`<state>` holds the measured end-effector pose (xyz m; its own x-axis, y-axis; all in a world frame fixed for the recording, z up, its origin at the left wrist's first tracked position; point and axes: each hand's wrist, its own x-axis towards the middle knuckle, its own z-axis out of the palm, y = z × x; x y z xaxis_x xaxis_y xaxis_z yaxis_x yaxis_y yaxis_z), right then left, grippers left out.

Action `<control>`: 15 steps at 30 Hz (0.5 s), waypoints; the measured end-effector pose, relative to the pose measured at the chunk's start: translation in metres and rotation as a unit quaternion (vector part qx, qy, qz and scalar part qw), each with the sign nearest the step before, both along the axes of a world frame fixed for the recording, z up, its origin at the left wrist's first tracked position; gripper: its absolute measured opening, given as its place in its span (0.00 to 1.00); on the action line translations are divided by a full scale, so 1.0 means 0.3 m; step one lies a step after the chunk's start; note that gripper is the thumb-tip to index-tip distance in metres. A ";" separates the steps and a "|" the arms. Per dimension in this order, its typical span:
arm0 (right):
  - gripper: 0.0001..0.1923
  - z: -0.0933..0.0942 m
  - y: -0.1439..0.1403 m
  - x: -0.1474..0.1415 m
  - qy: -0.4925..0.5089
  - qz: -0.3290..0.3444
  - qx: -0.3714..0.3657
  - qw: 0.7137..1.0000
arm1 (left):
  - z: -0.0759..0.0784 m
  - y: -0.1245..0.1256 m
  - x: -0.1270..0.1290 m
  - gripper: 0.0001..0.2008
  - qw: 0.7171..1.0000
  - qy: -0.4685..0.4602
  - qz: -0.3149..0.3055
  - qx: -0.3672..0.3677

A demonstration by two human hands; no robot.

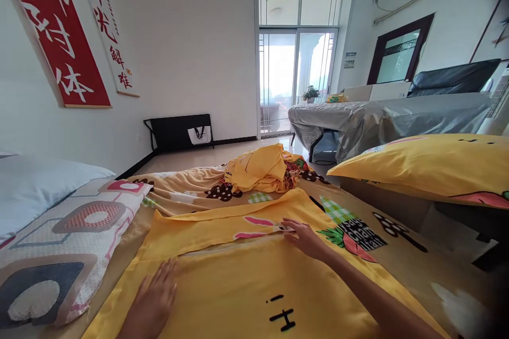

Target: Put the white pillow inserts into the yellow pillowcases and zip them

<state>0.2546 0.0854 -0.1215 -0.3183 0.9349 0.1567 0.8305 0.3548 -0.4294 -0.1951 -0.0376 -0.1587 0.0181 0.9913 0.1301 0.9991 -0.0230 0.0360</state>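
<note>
- Left hand (153,296): lies palm down on the yellow pillowcase (238,275) close to the near edge of the bed; fingers (169,271) spread flat and open, gripping nothing.
- Right hand (304,237): reaches across from the right, forearm over the cloth; fingers (289,226) closed in a pinch on the folded hem of the yellow pillowcase, at its opening.
- Yellow pillowcase: spread flat over the middle of the bed, from the near edge toward the centre. Black marks printed near the front, pink shapes by the pinched hem. A flap is folded over along its far side.
- Patterned pillow (59,254): at the left edge of the bed, just beside the pillowcase; circles and squares in pink, grey and blue. A plain white pillow (35,185) lies behind it against the wall.
- Bed sheet (358,233): tan, with strawberry and check prints, showing to the right of and beyond the pillowcase.
- Yellow pillow (433,167): at the right edge of the bed, raised on a ledge, well apart from both hands.
- Bundle of yellow cloth (258,169): heaped at the far end of the bed, on the printed sheet.
- Beyond the bed: a black folded frame (178,131) against the far wall; a piece of furniture under a grey cover (377,119) to the right; a glass balcony door (296,77); red and white banners (59,32) on the left wall.
</note>
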 end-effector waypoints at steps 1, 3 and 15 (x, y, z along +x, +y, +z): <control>0.24 0.002 0.047 -0.029 -0.036 -0.019 0.003 0.999 | 0.040 0.074 0.056 0.28 0.999 -0.006 -0.017 -0.046; 0.23 -0.009 0.136 -0.099 -0.077 -0.049 0.006 0.996 | 0.107 0.228 0.175 0.29 0.994 -0.029 -0.018 -0.107; 0.33 -0.134 0.529 0.079 -0.128 -0.155 -0.037 0.979 | -0.034 0.709 0.034 0.30 0.996 -0.031 0.075 -0.027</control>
